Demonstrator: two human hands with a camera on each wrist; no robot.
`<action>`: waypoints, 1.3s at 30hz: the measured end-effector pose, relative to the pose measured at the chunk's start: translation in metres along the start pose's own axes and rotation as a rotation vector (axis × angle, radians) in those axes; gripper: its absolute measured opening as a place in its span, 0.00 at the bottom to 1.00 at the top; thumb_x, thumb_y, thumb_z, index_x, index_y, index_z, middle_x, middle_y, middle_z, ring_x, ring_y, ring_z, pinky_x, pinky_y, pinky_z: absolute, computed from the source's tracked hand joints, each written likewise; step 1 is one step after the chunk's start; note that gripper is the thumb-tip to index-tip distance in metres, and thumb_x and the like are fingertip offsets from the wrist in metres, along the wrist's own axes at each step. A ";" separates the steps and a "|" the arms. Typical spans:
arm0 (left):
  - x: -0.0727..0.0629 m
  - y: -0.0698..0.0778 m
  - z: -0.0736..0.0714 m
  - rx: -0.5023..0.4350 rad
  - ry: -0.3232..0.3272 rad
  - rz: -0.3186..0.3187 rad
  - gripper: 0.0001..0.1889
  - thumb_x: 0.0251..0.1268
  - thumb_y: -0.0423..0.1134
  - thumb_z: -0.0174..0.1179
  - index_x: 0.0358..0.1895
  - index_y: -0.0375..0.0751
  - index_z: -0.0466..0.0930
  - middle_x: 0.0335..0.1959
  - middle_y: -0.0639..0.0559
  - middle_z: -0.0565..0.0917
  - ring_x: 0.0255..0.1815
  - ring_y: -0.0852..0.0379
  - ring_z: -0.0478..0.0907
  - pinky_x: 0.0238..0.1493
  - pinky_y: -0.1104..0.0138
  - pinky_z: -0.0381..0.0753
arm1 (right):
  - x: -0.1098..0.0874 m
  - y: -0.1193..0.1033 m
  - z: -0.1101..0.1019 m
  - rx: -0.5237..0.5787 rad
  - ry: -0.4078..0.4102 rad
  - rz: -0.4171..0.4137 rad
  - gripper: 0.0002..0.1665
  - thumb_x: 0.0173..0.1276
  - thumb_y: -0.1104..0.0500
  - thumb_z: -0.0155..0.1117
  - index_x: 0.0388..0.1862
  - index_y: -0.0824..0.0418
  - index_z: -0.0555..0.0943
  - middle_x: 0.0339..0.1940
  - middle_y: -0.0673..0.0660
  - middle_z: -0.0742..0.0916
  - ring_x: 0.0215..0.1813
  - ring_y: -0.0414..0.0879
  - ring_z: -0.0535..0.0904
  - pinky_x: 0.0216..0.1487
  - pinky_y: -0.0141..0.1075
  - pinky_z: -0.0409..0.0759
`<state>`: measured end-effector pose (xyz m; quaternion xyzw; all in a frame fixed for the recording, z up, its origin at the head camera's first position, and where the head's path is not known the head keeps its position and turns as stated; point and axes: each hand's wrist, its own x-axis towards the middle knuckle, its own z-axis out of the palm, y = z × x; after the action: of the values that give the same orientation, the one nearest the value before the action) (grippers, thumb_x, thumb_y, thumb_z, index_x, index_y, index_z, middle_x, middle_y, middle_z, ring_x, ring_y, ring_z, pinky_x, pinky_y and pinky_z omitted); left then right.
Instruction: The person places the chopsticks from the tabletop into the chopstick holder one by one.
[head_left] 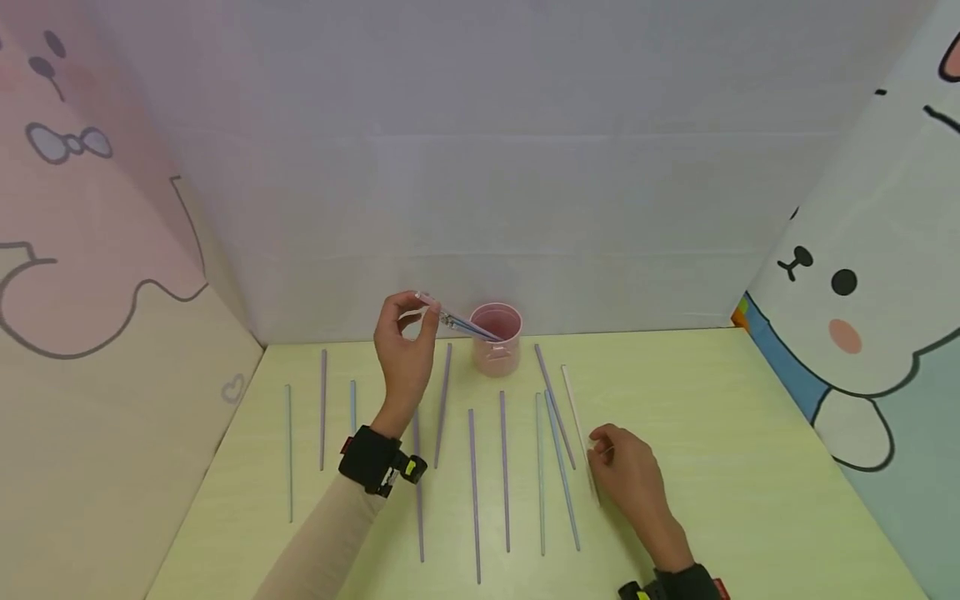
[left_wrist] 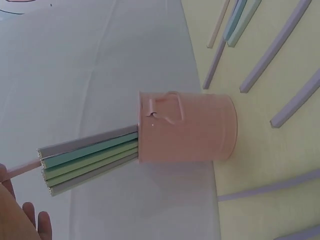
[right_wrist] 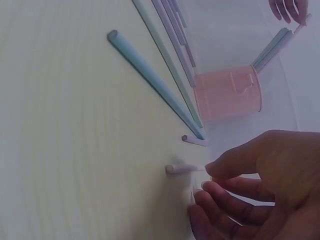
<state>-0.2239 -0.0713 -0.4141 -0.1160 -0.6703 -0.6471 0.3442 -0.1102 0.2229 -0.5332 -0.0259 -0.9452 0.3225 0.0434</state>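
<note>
- The left hand (head_left: 405, 354) pinches the upper end of a pink stick (left_wrist: 22, 170), which slants in among a bundle of sticks (left_wrist: 92, 159) leaning in the pink cup (head_left: 495, 362).
- The cup stands upright at the back of the desk (head_left: 720, 400), with a small handle (left_wrist: 175, 107) on its side.
- The right hand (head_left: 630, 471) has its fingers curled at a pale pink stick (head_left: 576, 412) lying on the desk; whether it grips it, I cannot tell.
- Just left of that stick, a blue stick (head_left: 562, 471) and a purple stick (head_left: 547, 371) overlap near the blue one's far end.
- Farther left, more purple, green and blue sticks lie spread apart, most pointing roughly toward the back.
- Black wristbands sit on both wrists; the left wristband (head_left: 369, 457) carries white marks too small to read.
- A heart outline (head_left: 233, 388) is printed on the left panel.
</note>
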 end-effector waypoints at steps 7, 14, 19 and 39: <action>-0.002 -0.005 0.002 0.039 -0.017 -0.050 0.09 0.66 0.22 0.65 0.46 0.20 0.79 0.45 0.29 0.82 0.50 0.40 0.78 0.50 0.63 0.76 | 0.000 -0.006 0.003 -0.068 -0.009 -0.012 0.13 0.64 0.64 0.69 0.47 0.63 0.84 0.33 0.50 0.83 0.32 0.43 0.79 0.25 0.37 0.75; -0.006 -0.033 -0.002 0.036 -0.093 -0.103 0.11 0.69 0.32 0.68 0.49 0.31 0.83 0.47 0.37 0.84 0.51 0.37 0.77 0.52 0.52 0.74 | 0.002 -0.010 0.007 -0.135 -0.052 -0.007 0.16 0.63 0.62 0.70 0.49 0.64 0.82 0.35 0.50 0.81 0.29 0.41 0.73 0.24 0.37 0.72; -0.011 -0.034 -0.005 0.012 -0.115 -0.151 0.10 0.70 0.33 0.67 0.50 0.34 0.83 0.48 0.41 0.84 0.51 0.42 0.78 0.52 0.51 0.77 | 0.002 -0.010 0.006 -0.165 -0.046 -0.002 0.14 0.62 0.66 0.67 0.48 0.65 0.82 0.35 0.53 0.82 0.28 0.44 0.75 0.22 0.39 0.73; -0.056 -0.055 -0.022 0.017 -0.094 -0.524 0.10 0.70 0.26 0.63 0.52 0.28 0.81 0.52 0.35 0.83 0.43 0.40 0.80 0.37 0.73 0.82 | 0.005 -0.006 -0.005 -0.197 -0.098 0.085 0.11 0.61 0.72 0.59 0.43 0.69 0.80 0.30 0.59 0.81 0.23 0.50 0.74 0.19 0.43 0.73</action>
<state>-0.2091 -0.0838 -0.4930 0.0344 -0.6981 -0.7025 0.1342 -0.1152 0.2214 -0.5256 -0.0543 -0.9714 0.2304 -0.0195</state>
